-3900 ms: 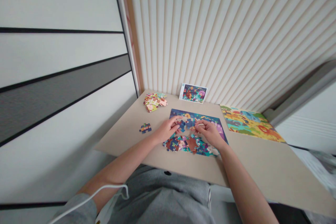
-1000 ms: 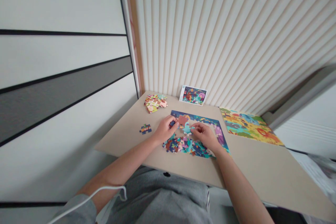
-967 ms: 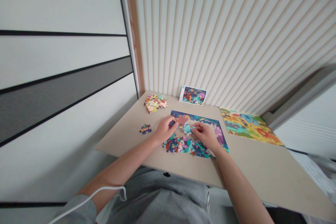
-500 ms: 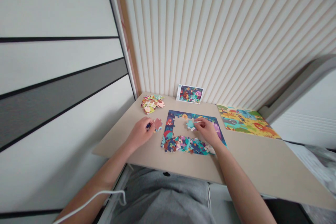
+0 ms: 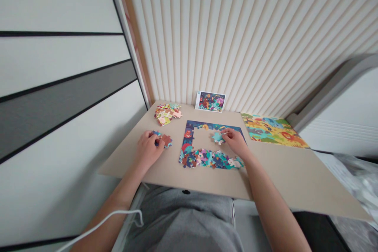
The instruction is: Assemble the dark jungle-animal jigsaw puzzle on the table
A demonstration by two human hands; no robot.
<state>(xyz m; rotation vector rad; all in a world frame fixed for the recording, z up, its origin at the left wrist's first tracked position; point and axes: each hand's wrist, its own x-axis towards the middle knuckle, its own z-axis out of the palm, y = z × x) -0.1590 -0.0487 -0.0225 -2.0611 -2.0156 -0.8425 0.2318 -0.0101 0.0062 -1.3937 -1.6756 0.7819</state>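
My left hand [image 5: 150,147] is closed on a few brown and dark blue puzzle pieces [image 5: 166,140], held left of the puzzle. My right hand [image 5: 234,141] pinches a light blue puzzle piece [image 5: 217,138] over the bare middle of the puzzle frame. Dark blue joined border pieces make up that puzzle frame [image 5: 188,134], its right side partly hidden by my right hand. Along its lower part lies a heap of loose, mixed-colour puzzle pieces [image 5: 211,158].
A picture card [image 5: 210,101] leans upright against the pleated wall. At the back left sits another pile of puzzle pieces [image 5: 167,114]. A yellow animal puzzle [image 5: 273,130] lies flat at the back right of the beige table [image 5: 283,177]. A white cable [image 5: 103,216] hangs by my left forearm.
My left hand has moved left, away from the puzzle frame, with its pieces still held. The right hand stays over the frame with the light blue piece. The whole view has shifted slightly.
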